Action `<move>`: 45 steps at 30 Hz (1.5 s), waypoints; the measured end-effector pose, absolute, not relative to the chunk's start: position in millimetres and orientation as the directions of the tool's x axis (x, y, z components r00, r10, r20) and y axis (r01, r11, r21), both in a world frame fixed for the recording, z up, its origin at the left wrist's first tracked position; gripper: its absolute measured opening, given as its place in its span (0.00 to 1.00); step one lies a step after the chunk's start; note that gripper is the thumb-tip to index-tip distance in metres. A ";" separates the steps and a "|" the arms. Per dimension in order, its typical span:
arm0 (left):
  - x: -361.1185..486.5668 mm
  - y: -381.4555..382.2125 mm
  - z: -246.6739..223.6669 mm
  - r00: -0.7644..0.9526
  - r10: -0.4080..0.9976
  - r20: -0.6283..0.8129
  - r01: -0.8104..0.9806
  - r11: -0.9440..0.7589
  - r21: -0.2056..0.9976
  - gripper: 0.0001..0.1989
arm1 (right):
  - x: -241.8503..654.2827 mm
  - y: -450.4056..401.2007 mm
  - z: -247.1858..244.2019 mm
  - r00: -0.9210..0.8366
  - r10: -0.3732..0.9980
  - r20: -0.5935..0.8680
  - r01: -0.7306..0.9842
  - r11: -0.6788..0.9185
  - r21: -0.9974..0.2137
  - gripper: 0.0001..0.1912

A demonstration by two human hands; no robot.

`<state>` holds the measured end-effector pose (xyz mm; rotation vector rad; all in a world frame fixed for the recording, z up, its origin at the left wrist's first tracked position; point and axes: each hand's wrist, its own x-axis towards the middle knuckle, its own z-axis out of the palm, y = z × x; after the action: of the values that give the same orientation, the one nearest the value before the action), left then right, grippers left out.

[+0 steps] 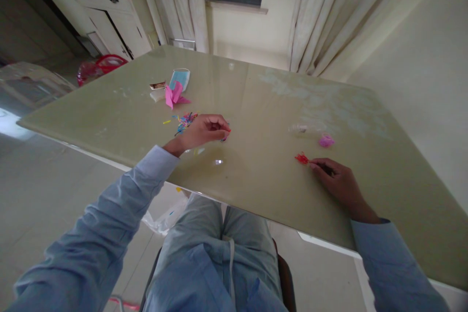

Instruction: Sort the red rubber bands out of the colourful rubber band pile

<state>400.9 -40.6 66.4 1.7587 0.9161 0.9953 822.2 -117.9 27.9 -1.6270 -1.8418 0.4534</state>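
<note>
Here, a mixed-colour pile [187,120] lies left of the pinched fingers of the left hand [205,129], which hold a red piece [229,130] — apparently, picking out red is the step in hand. At the right hand's [334,175] nearly meeting fingertips sits a red clump [302,158]; any grip is unclear. Beyond them lies a pink clump [326,140] — the next move seems to call for a light, precise touch.

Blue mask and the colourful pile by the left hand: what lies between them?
In the head view, the pink folded piece lies between the mask and the pile.
</note>
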 end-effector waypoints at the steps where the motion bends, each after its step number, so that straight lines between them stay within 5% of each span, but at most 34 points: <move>1: 406.2 -45.7 68.9 0.380 0.898 0.221 0.063 -0.264 0.962 0.14 | 822.1 -118.0 28.0 -0.038 0.972 0.231 0.755 0.179 -0.631 0.18; 5: 425.1 -59.4 77.0 0.338 0.929 0.151 -0.215 -0.080 0.973 0.14 | 821.9 -118.3 29.0 -0.042 0.970 0.241 0.763 0.187 -0.619 0.17; 12: 443.7 -58.0 78.9 0.382 0.918 0.109 -0.281 0.003 0.960 0.15 | 822.4 -118.3 28.4 -0.058 0.968 0.244 0.755 0.202 -0.623 0.15; 17: 468.1 -52.6 81.1 0.417 0.902 0.114 -0.083 -0.087 0.993 0.16 | 821.8 -117.7 27.3 -0.069 0.964 0.259 0.745 0.222 -0.629 0.16; 21: 505.7 -48.9 83.6 0.508 0.840 0.192 0.168 -0.315 0.934 0.12 | 822.2 -117.3 27.3 -0.058 0.958 0.281 0.732 0.232 -0.641 0.16; 25: 552.6 -49.0 81.4 0.607 0.738 0.295 0.405 -0.607 0.684 0.06 | 823.3 -117.3 27.0 -0.024 0.956 0.292 0.712 0.222 -0.666 0.16; 28: 583.8 -49.9 72.8 0.692 0.681 0.239 0.528 -0.704 0.476 0.08 | 824.4 -116.9 25.9 -0.001 0.955 0.295 0.693 0.213 -0.688 0.15; 33: 614.7 -47.1 48.6 0.810 0.560 0.176 0.537 -0.827 0.165 0.14 | 828.3 -115.7 23.7 0.033 0.955 0.295 0.685 0.193 -0.703 0.15; 45: 594.3 -47.7 49.8 0.768 0.613 0.188 0.556 -0.782 0.280 0.17 | 831.2 -114.3 22.4 0.057 0.949 0.309 0.695 0.184 -0.695 0.15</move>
<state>594.3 -47.7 49.8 2.7545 0.9222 0.3994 831.2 -114.3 22.4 -1.5718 -1.6981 0.4212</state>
